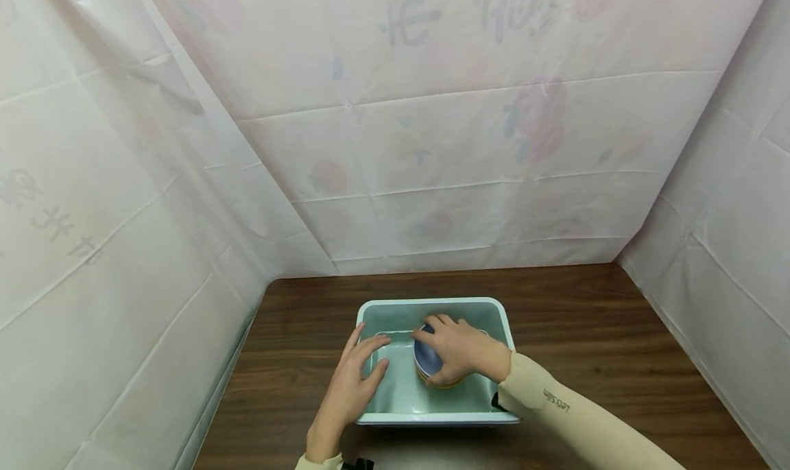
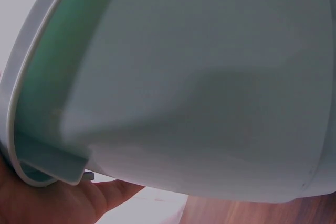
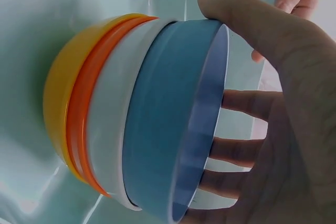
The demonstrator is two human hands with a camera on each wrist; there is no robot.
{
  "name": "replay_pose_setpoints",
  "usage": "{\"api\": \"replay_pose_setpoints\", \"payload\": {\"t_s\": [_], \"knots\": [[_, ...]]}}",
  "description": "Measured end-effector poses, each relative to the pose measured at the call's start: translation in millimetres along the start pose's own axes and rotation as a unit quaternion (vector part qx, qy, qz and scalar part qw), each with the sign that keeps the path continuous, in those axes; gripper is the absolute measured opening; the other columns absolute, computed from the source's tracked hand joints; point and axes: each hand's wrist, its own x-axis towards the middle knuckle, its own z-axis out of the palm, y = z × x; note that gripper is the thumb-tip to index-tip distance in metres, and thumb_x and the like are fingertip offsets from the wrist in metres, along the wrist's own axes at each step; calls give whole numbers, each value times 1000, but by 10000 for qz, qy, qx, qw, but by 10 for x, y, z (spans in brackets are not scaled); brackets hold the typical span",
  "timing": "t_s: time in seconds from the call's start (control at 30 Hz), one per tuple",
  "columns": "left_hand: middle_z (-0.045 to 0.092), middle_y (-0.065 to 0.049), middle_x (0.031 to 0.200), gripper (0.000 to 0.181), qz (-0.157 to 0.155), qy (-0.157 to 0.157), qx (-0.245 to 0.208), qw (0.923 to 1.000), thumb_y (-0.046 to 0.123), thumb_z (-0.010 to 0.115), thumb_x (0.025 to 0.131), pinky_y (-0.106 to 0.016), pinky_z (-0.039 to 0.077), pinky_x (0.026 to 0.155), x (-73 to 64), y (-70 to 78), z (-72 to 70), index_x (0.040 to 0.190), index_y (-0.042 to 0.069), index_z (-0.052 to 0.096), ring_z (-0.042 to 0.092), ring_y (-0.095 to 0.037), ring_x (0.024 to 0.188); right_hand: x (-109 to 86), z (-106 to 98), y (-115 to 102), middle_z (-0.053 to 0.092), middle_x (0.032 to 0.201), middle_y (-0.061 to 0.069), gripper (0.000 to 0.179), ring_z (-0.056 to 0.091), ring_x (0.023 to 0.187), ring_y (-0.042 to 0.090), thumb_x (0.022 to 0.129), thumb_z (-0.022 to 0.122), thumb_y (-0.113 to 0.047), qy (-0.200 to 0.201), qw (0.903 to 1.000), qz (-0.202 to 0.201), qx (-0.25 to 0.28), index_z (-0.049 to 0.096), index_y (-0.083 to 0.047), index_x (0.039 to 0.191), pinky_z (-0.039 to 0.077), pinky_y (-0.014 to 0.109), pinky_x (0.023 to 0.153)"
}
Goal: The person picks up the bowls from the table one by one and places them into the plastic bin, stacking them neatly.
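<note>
A stack of nested bowls stands inside a pale green plastic basin. In the right wrist view a blue bowl is uppermost, above a white bowl, an orange bowl and a yellow bowl at the bottom. My right hand spans the blue bowl from above, thumb on one side of its rim and fingers on the other. By the basin's left rim is my left hand, fingers spread and holding nothing. The left wrist view shows mostly the basin's outer wall.
The basin sits on a dark brown wooden table. White printed sheeting hangs behind the table and along both sides. Both forearms reach in from the near edge, in cream sleeves.
</note>
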Motion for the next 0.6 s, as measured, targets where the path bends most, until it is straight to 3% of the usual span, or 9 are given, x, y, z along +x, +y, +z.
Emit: {"api": "replay_pose_setpoints", "payload": {"t_s": [0.3, 0.6], "knots": [[66, -1, 140, 35, -39, -52, -18, 10000, 16, 72, 97, -65, 35, 118, -7, 8, -6, 131, 21, 69, 26, -35, 157, 23, 24, -15, 47, 153, 11, 91, 50, 136, 33, 78, 80, -67, -106, 9994, 13, -328, 49, -26, 153, 56, 56, 93], [66, -2, 140, 35, -27, -50, -9, 10000, 15, 72, 97, -66, 35, 117, -9, 14, -2, 131, 18, 69, 25, -37, 156, 48, 39, -12, 46, 154, 11, 91, 49, 137, 33, 78, 80, -67, -189, 9994, -23, -277, 49, -25, 153, 55, 58, 95]]}}
